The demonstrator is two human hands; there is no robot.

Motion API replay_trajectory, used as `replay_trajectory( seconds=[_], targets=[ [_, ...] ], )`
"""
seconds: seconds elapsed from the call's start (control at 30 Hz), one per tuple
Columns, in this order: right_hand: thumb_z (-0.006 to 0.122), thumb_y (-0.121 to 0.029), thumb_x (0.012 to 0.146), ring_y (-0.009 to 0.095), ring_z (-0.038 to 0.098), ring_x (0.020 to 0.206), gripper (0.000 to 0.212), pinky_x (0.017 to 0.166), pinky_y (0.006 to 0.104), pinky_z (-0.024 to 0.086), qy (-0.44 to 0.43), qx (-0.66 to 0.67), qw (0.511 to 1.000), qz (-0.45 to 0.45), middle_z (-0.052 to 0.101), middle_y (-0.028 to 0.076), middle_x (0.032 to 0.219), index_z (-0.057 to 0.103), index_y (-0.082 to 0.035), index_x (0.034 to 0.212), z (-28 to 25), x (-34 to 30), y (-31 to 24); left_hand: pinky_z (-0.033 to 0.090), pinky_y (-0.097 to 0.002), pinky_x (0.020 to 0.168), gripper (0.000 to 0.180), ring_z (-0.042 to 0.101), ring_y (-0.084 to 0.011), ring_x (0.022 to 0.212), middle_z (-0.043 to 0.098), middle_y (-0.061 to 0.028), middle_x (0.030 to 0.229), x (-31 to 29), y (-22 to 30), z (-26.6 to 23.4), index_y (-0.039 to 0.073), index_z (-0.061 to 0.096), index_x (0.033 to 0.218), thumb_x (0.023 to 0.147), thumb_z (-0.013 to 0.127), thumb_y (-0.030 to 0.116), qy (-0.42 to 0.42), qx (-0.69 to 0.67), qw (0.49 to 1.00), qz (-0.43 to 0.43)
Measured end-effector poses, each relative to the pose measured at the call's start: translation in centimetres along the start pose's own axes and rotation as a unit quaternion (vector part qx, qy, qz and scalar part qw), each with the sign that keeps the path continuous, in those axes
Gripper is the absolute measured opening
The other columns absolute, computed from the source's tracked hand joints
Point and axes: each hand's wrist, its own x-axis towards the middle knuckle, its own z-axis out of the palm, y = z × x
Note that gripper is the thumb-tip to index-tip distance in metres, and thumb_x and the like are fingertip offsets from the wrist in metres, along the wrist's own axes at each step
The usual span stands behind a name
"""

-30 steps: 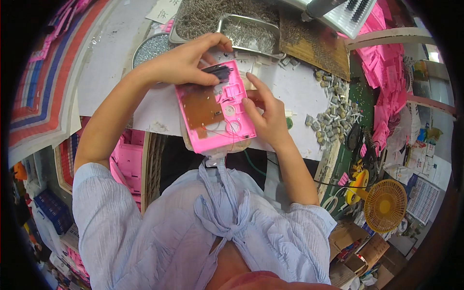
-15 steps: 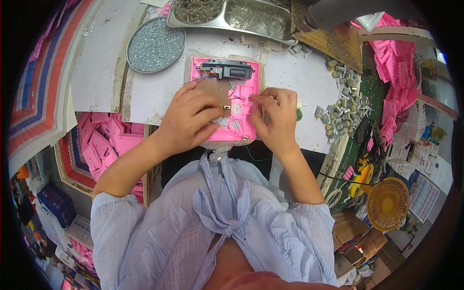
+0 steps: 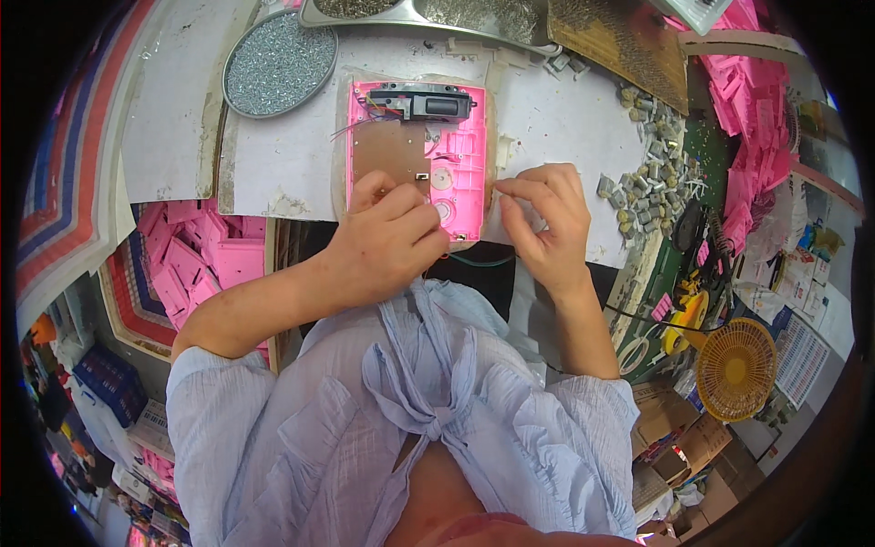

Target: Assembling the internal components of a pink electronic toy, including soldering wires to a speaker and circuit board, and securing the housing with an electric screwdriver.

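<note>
A pink plastic housing [image 3: 468, 150] lies open side up on the white table in front of me. It holds a black module [image 3: 428, 105] along its far edge and a brown circuit board [image 3: 387, 150] on its left half. My left hand [image 3: 387, 237] is curled over the near left corner, fingers closed on thin wires, mostly hidden by the hand. A green wire [image 3: 483, 263] trails from beneath it past the housing's near edge. Just off the right edge is my right hand [image 3: 551, 219], its thumb and index finger apart, nothing visible between them.
A round tray of small screws [image 3: 281, 66] stands far left, beside a metal tray [image 3: 474, 20] of small metal parts. Small metal cylinders [image 3: 652, 173] are heaped at right. Pink parts [image 3: 196, 251] fill a bin at left; a yellow fan [image 3: 736, 369] sits at lower right.
My left hand has drawn toward me and right, gathering the wires that lay loose over the housing. My right hand has moved off the housing to the right. The view has shifted slightly.
</note>
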Motion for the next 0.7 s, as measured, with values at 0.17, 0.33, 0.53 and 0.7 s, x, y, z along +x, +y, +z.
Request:
replay_trajectory(
  seconds=[0.17,0.33,0.53,0.7],
  targets=[
    [0.076,-0.014,0.077,0.027,0.057,0.096,0.022,0.084,0.0414,0.046,-0.075,-0.006,0.991,-0.111,0.064,0.003,0.093,0.075,-0.011,0.099,2.3,1.0,-2.0,0.040,-0.0407,0.081,0.028,0.059,-0.0169,0.082,0.062,0.0013,0.090,-2.5,-0.8,-0.2,0.016,0.068,0.094,0.070,0.081,0.020,0.065,-0.037,0.994,0.074],
    [0.076,-0.019,0.076,0.026,0.057,0.096,0.031,0.090,0.0460,0.042,-0.120,-0.066,0.980,-0.141,0.062,0.003,0.096,0.073,-0.008,0.106,3.9,1.2,-3.1,0.041,-0.0388,0.072,0.026,0.058,-0.0198,0.075,0.062,-0.0013,0.085,-5.7,-1.8,-1.2,0.013,0.069,0.095,0.072,0.082,0.013,0.122,-0.034,0.992,-0.004],
    [0.078,-0.020,0.076,0.024,0.057,0.093,0.032,0.089,0.0459,0.041,-0.113,-0.079,0.982,-0.133,0.062,0.004,0.096,0.072,-0.007,0.104,6.3,1.6,-5.8,0.040,-0.0410,0.065,0.018,0.056,-0.0301,0.071,0.055,-0.0074,0.077,-8.3,-0.7,-1.4,0.008,0.060,0.084,0.077,0.076,0.005,0.041,-0.027,0.986,-0.160],
    [0.083,-0.023,0.074,0.024,0.057,0.089,0.032,0.086,0.0455,0.040,-0.107,-0.064,0.985,-0.116,0.062,0.003,0.095,0.071,-0.010,0.100,7.8,1.3,-6.5,0.047,-0.0407,0.067,0.011,0.063,-0.0251,0.076,0.058,-0.0062,0.081,-9.3,1.3,-0.3,0.009,0.061,0.090,0.084,0.068,0.015,-0.109,-0.091,0.977,-0.156]
  ],
)
